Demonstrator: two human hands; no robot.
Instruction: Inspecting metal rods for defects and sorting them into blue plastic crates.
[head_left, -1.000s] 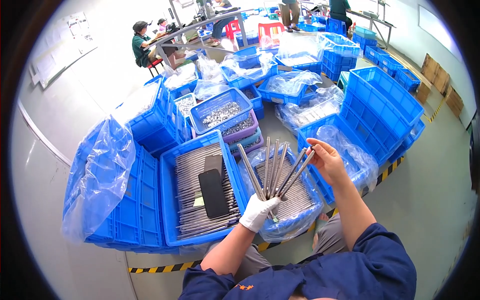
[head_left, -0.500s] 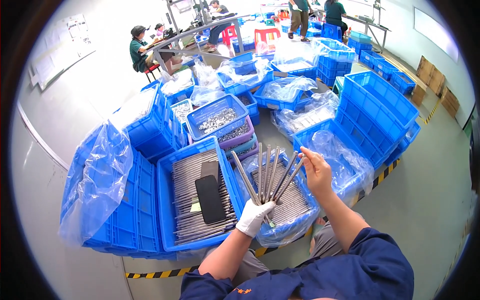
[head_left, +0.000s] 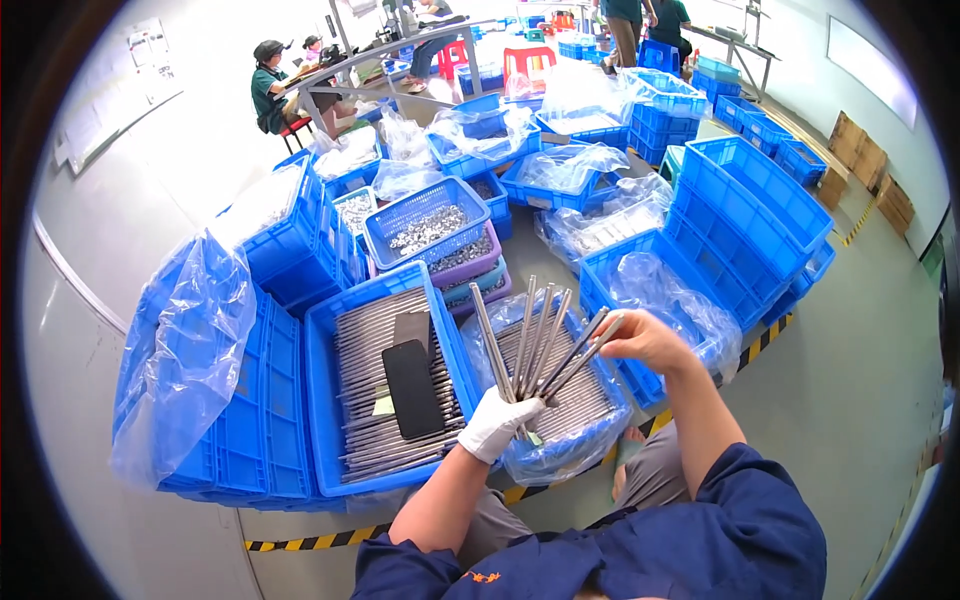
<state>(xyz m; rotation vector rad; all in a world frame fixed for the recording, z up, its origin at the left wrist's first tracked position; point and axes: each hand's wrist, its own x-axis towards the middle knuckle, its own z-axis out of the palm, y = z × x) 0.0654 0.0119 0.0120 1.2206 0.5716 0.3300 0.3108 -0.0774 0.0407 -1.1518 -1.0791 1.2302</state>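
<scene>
right grip (head_left: 648, 342) turned, hold unclear; left grip (head_left: 496, 424) clenched round rods (head_left: 536, 345); crates (head_left: 718, 238) crowd floor (head_left: 800, 420).

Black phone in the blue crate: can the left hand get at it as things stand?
Probably not without freeing itself: the left hand grips metal rods, though nothing covers the black phone.

Before me, left: crate (head_left: 325, 400) of rods (head_left: 375, 350), phone (head_left: 413, 390) lying on them. Directly right of it, second crate (head_left: 556, 460), also rods. Above that one, held rods (head_left: 490, 335) fan from my left hand (head_left: 494, 425); my right hand (head_left: 650, 342) at the rightmost rod's upper end. Behind the first crate, basket (head_left: 455, 246) of small parts (head_left: 430, 228). Far left, crate stack (head_left: 240, 420).
</scene>
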